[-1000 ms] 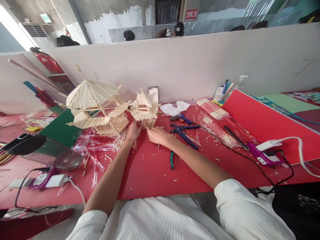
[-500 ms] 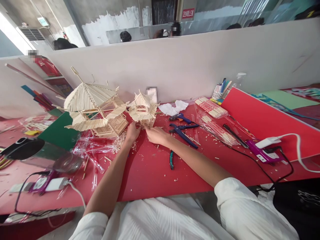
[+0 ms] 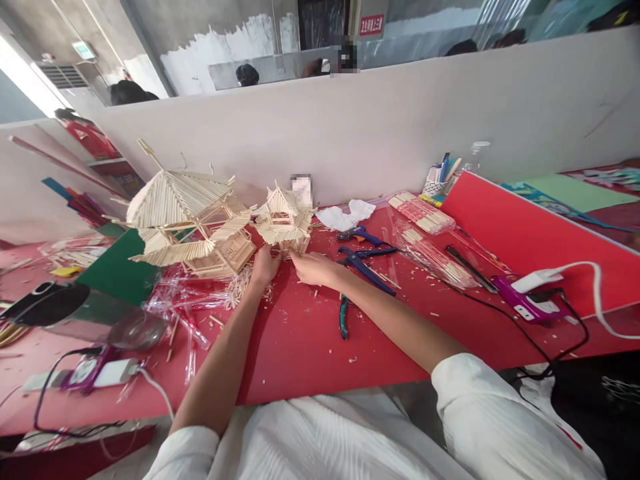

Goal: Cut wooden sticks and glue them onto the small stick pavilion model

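A small pavilion model [image 3: 281, 223] built of thin wooden sticks stands on the red table, its peaked roof upright. My left hand [image 3: 265, 265] grips the lower front left of its base with bent fingers. At the front right of the base, my right hand [image 3: 311, 268] has its thumb and fingers closed on the lower edge. Both hands' fingertips are partly hidden against the sticks. Just to the left rises a larger stick pavilion [image 3: 185, 213], its layered roofs close to the small one.
Right of my hands lie blue-handled cutters [image 3: 367, 268], a glue gun [image 3: 361, 235] and green-handled pliers [image 3: 343, 317]. Packs of sticks [image 3: 425, 215], a red board [image 3: 540, 233] and a purple power strip [image 3: 530, 300] sit farther right. A plastic bottle [image 3: 90, 317] lies at left.
The camera view has shifted very slightly. Both hands stay at the small pavilion's base, with no clear movement of the model.
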Demonstrator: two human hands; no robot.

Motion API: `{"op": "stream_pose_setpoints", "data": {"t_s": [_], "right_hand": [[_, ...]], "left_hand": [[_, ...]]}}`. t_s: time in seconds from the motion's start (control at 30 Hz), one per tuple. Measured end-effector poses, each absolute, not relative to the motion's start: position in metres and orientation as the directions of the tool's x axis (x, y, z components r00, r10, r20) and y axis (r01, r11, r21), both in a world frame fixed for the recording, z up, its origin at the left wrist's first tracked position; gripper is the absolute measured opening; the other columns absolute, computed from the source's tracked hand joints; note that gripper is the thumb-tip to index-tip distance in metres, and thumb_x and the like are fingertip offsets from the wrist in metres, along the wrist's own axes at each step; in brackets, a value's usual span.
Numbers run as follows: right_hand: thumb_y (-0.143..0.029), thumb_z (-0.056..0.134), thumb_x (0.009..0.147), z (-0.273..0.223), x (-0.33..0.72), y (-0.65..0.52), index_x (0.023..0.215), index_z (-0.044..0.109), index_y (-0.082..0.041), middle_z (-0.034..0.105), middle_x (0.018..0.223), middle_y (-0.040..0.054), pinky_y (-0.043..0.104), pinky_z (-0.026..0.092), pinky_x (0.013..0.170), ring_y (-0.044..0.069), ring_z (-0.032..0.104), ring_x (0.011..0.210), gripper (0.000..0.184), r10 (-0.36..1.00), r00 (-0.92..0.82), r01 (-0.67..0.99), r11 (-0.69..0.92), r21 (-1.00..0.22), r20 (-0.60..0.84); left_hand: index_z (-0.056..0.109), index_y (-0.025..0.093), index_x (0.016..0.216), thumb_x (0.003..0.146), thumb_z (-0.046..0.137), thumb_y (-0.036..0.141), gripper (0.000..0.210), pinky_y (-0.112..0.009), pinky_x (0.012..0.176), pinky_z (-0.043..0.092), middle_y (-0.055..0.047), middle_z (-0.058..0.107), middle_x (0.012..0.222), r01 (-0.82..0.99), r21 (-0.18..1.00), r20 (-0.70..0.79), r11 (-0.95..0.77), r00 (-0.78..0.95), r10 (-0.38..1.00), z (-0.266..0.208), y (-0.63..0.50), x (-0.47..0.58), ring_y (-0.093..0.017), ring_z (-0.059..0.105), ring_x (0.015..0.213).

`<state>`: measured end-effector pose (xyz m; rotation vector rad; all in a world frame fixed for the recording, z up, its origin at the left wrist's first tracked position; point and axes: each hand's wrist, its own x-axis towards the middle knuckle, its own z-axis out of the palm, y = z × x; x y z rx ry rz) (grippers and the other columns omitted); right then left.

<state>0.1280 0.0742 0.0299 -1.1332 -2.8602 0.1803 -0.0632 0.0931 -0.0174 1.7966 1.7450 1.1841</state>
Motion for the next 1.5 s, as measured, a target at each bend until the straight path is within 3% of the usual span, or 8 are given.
{"op": "stream_pose_setpoints", "data": {"t_s": [0.23,0.47,0.7,0.93,1.5], "right_hand": [[-0.014,0.046,0.093,0.0257,0.1287,0.0782,0.161,0.015,-0.004,0.063,0.131,0.0285,0.037,0.053,0.081,0.034,0.069,0.108,0.075,0.683,-0.73,0.675,0.724,-0.138,0.011],[-0.013,0.043,0.093,0.0262,0.1288,0.0784,0.158,0.023,-0.003,0.056,0.14,0.0285,0.039,0.052,0.084,0.035,0.067,0.112,0.07,0.679,-0.734,0.673,0.729,-0.126,0.009],[-0.014,0.042,0.093,0.0291,0.1301,0.0797,0.156,0.027,-0.002,0.065,0.129,0.0278,0.036,0.051,0.085,0.033,0.068,0.111,0.066,0.69,-0.724,0.685,0.717,-0.128,-0.011],[-0.014,0.046,0.091,0.0245,0.1295,0.0813,0.159,0.022,-0.004,0.064,0.13,0.0282,0.037,0.052,0.083,0.034,0.069,0.108,0.073,0.686,-0.728,0.678,0.719,-0.154,-0.001],[-0.01,0.044,0.09,0.0231,0.1292,0.0825,0.157,0.026,-0.003,0.062,0.132,0.029,0.037,0.052,0.082,0.034,0.068,0.111,0.069,0.674,-0.739,0.661,0.728,-0.182,0.014]], "left_hand": [[0.071,0.015,0.098,0.083,0.066,0.029,0.022,-0.037,0.085,0.054,-0.014,0.076,0.097,0.671,0.723,0.302,-0.167,-0.089,0.949,-0.0197,0.095,-0.0624,-0.027,0.071,0.09],[0.07,0.014,0.102,0.083,0.068,0.031,0.027,-0.036,0.086,0.054,-0.016,0.076,0.101,0.671,0.726,0.3,-0.15,-0.113,0.947,-0.0191,0.0941,-0.0614,-0.027,0.071,0.094],[0.07,0.013,0.102,0.084,0.067,0.029,0.025,-0.037,0.087,0.053,-0.017,0.076,0.104,0.721,0.679,0.323,-0.14,-0.122,0.939,-0.0153,0.0916,-0.0588,-0.029,0.07,0.098],[0.07,0.014,0.106,0.084,0.065,0.027,0.026,-0.037,0.087,0.053,-0.016,0.076,0.105,0.736,0.664,0.314,-0.133,-0.113,0.943,-0.0115,0.0896,-0.0569,-0.03,0.07,0.099],[0.068,0.016,0.104,0.084,0.065,0.031,0.026,-0.037,0.087,0.053,-0.015,0.076,0.1,0.733,0.673,0.285,-0.104,-0.127,0.95,-0.0128,0.0907,-0.0575,-0.029,0.07,0.099]]}}
